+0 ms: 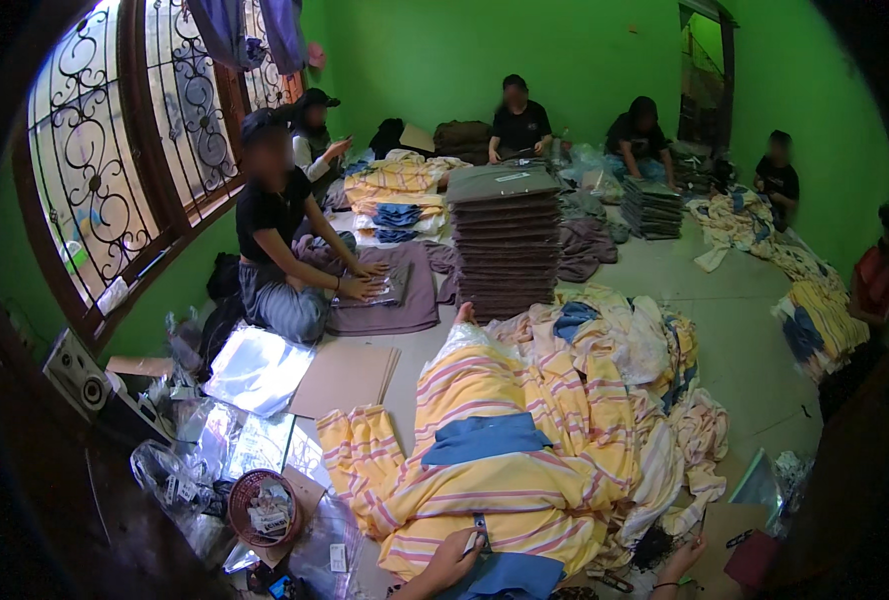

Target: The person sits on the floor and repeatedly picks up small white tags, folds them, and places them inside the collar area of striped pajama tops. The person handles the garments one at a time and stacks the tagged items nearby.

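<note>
A yellow garment with pink and white stripes and a blue panel lies spread in front of me. My left hand is closed at its near edge, pinching the cloth beside a small dark label. Blue cloth lies just right of that hand. My right hand is at the lower right, fingers drawn together; whatever they hold is too small to make out. Next to it are a small heap of black strands and a brown cardboard sheet.
Left of me are a red basket of tags, clear plastic bags, cardboard sheets and a speaker. A tall stack of packed brown garments stands ahead. A person folds a bagged garment at left; several others sit farther back.
</note>
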{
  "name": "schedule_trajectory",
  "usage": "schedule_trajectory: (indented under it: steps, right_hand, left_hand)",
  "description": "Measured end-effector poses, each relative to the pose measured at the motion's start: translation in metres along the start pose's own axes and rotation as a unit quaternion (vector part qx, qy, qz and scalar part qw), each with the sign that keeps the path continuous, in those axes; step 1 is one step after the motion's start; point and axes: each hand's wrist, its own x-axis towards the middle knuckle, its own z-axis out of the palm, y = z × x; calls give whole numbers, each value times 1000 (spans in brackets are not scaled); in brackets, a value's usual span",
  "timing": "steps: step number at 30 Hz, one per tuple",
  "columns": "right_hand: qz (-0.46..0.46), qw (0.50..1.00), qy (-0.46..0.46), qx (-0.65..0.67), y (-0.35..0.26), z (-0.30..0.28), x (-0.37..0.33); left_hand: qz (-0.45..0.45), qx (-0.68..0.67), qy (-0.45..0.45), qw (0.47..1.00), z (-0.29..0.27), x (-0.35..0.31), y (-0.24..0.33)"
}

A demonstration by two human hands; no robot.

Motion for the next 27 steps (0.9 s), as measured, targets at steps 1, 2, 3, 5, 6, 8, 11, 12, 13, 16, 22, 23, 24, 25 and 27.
schedule_trajectory:
  steps: [1, 2, 3, 5, 6, 8, 11, 12, 13, 16, 22, 23, 24, 25, 27]
  right_hand:
    - [20, 999, -20, 40, -15, 1, -4]
    - [51, 996, -25, 65, -31, 1, -11]
    - [81, 992, -29, 88, -48, 2, -18]
    - [91, 987, 3, 129, -73, 8, -30]
    - [72, 986, 40, 146, -82, 11, -34]
    - [-28, 985, 94, 140, -86, 16, -36]
    - [-155, 984, 83, 37, -67, 17, -19]
    - [-124, 991, 36, -18, -57, 15, -8]
    - [-88, 991, 4, -96, -45, 12, 1]
    - [-59, 970, -153, -180, -16, -1, 22]
    - [-142, 780, -182, -582, -14, -12, 22]
    - [-88, 863, -141, -478, -19, -10, 17]
    - [-33, 926, -98, -362, -23, -8, 12]
    - [24, 969, -51, -239, -28, -6, 7]
    - [-54, 969, -55, -234, -41, -4, 1]
  left_hand:
    - [-12, -2, 1, 1000, 1, 0, 0]
    - [-24, -5, 2, 1000, 1, -1, -1]
    - [-21, -7, 2, 1000, 1, -2, -1]
    - [-17, -11, 6, 1000, 1, -2, 0]
    - [-12, -11, 9, 1000, 1, -2, 0]
    - [-6, -8, 13, 1000, 0, -2, 0]
    - [-16, -29, 10, 999, -1, -1, 0]
    - [-20, -33, 4, 999, -1, -1, 0]
    - [-25, -36, 1, 999, -1, -1, -1]
    - [-29, -36, 1, 999, 0, -1, -2]
    - [-20, -26, 0, 999, 0, -1, -3]
    - [-17, -25, 3, 1000, 0, -1, -3]
    - [-13, -34, 4, 999, 0, -2, -3]
    - [-8, -42, 5, 999, -1, -2, -3]
    - [-5, -48, -1, 999, -2, -3, -3]
